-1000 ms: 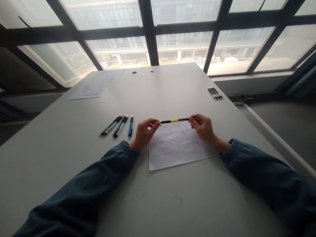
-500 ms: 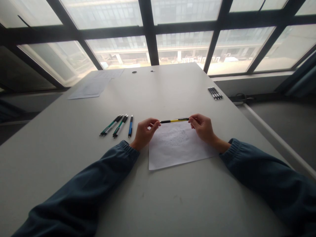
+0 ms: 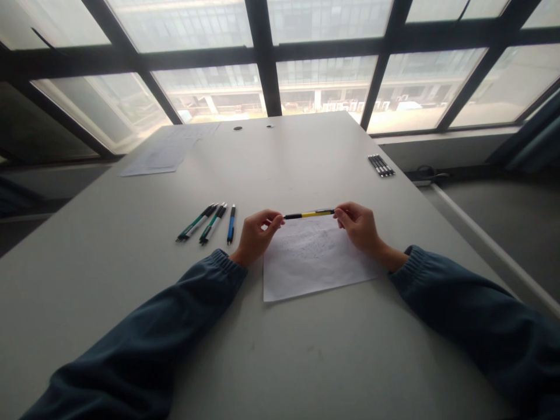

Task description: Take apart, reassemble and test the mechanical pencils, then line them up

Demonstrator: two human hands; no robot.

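A yellow and black pen (image 3: 308,214) lies level between my two hands. At its black left end, my left hand (image 3: 259,232) pinches it between thumb and fingers. My right hand (image 3: 359,226) pinches the end with the clip. Beneath the pen is a white sheet of paper (image 3: 315,274) with faint scribbled marks on its upper half. Left of my left hand a blue and black pen (image 3: 231,224) lies on the table, beside several green, white and black pens (image 3: 213,224).
On the white table (image 3: 245,361), several black pens (image 3: 381,165) lie in a row near the right edge. More papers (image 3: 155,156) rest at the far left. A round cable hole (image 3: 237,128) shows at the far end, before large windows.
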